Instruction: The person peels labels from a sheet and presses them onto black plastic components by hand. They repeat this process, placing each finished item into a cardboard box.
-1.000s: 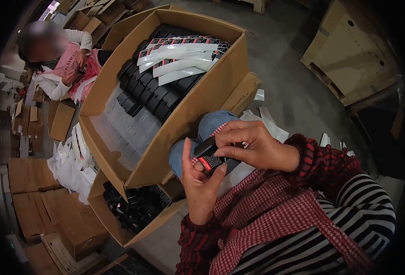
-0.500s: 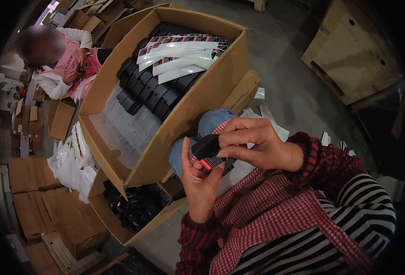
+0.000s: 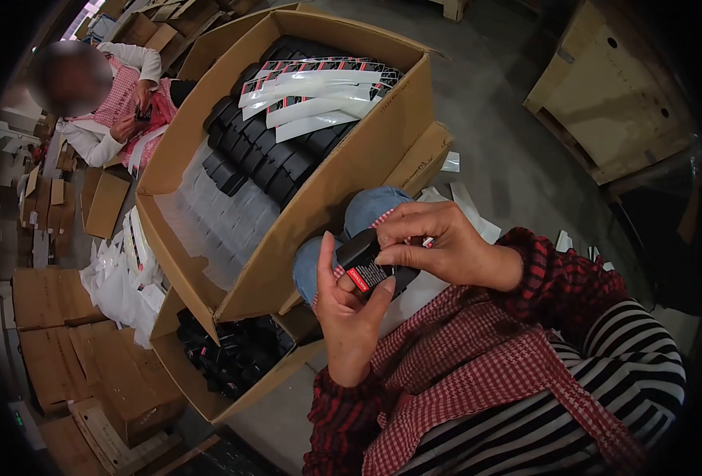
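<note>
My left hand [image 3: 349, 321] holds a small black plastic part [image 3: 359, 250] over my lap, its thumb along the lower side and index finger stretched up. A label [image 3: 367, 275] with a red band and fine white print shows on the part. From the right, my right hand [image 3: 438, 242] has thumb and fingertips closed on the part's upper edge. A small white-and-red scrap [image 3: 428, 242] shows between its fingers. What the fingertips cover is hidden.
Ahead stands a large open carton [image 3: 351, 151] with rows of black parts [image 3: 267, 151] and label strips [image 3: 319, 103] on top. A lower carton [image 3: 200, 397] holds more black pieces. A co-worker [image 3: 125, 103] sits at upper left; a wooden crate [image 3: 613, 95] stands right.
The black part has turned, so more of its label faces me. My right fingers have shifted slightly across it, and the white-and-red scrap now shows between them.
</note>
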